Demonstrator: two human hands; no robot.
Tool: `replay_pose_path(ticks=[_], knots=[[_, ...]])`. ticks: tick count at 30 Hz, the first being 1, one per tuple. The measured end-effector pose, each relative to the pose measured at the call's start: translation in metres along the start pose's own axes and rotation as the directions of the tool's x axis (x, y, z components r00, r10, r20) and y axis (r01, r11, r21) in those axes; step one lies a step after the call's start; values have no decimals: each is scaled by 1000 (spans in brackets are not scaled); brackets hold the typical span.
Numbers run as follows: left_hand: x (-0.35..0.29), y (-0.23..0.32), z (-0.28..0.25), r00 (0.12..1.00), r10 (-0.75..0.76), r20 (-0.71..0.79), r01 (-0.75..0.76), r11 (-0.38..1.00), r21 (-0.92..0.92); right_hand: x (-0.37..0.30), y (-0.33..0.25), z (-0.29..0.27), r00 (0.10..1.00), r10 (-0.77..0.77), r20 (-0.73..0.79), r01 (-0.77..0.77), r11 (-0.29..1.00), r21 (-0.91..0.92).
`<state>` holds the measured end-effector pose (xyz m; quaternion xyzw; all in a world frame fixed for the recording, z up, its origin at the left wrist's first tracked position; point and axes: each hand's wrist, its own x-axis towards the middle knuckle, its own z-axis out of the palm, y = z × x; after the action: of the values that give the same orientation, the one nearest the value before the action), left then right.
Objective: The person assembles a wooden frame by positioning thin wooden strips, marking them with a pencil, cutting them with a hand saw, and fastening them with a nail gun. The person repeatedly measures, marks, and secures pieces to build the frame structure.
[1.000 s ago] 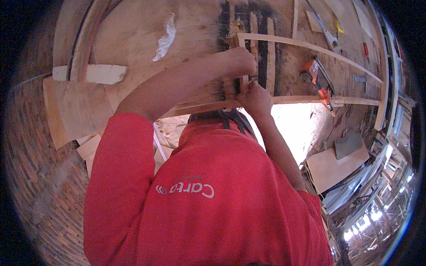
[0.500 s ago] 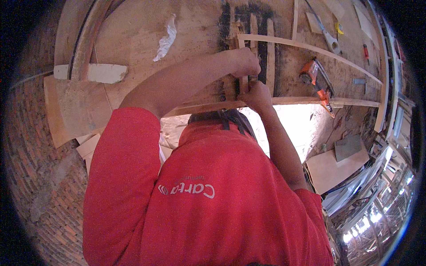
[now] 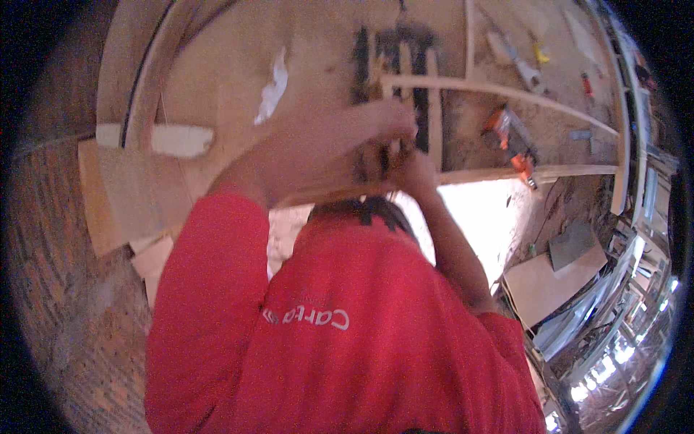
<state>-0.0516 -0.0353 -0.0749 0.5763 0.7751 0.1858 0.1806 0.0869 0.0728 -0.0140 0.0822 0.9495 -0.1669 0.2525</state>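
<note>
My left hand [image 3: 394, 121] reaches across from the left, its fingers curled, over the end of a frame of thin wooden strips [image 3: 499, 87]. Just below it in the picture is my right hand [image 3: 418, 173], also closed. The hands nearly meet by a short crosspiece at the frame's left end. Blur and the fingers hide what either one grips. Dark-stained board with several narrow slats [image 3: 434, 108] lies around and beyond the hands.
An orange-and-black power tool [image 3: 512, 145] lies within the frame, right of my hands. Farther right are a red-handled tool [image 3: 587, 85] and a small grey piece [image 3: 580, 135]. Crumpled white paper [image 3: 273, 88] rests at left. A pale board [image 3: 555, 283] leans at lower right.
The whole view has shifted slightly and blurred. Both hands stay close together at the frame's left end, with the left wrist bent a little differently. Nothing is visibly let go.
</note>
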Motion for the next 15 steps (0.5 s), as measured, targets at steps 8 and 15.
replay_pose_path(ticks=[8,15], knots=[[-42,40,-22,879,26,-476,9,997,72,-13,55,1,983,-185,-19,186,981,62],[-102,137,-19,621,-773,-131,648,600,-469,-16,149,-126,789,35,-613,-33,999,15]])
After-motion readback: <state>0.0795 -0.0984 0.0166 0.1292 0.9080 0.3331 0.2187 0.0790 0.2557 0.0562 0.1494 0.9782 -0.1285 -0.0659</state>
